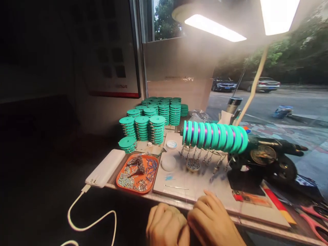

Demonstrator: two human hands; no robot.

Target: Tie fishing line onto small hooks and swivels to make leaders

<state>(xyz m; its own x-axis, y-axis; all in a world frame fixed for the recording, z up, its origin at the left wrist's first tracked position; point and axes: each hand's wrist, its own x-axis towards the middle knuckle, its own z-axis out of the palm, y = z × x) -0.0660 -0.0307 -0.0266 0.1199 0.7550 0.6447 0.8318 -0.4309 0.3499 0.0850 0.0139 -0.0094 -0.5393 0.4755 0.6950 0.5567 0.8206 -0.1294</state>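
Observation:
Side by side at the table's front edge, my left hand (pixel 167 226) and my right hand (pixel 214 220) show their backs with the fingers curled under. What they hold, if anything, is hidden from above. Beyond my right hand, a row of turquoise line spools (pixel 214 136) sits on the shaft of a black winding machine (pixel 265 155). Small metal swivels (pixel 205 156) dangle from the spools. A thin metal needle-like tool (pixel 176 187) lies on the pale board (pixel 192 194), near some small blue pieces (pixel 169 178).
An orange tray (pixel 118 177) of small metal parts stands left of the board, next to a white power bank (pixel 105 168) with a cable. Stacked turquoise spools (pixel 156 128) fill the back left. Red-handled scissors (pixel 314 222) lie far right, below bright lamps (pixel 215 27).

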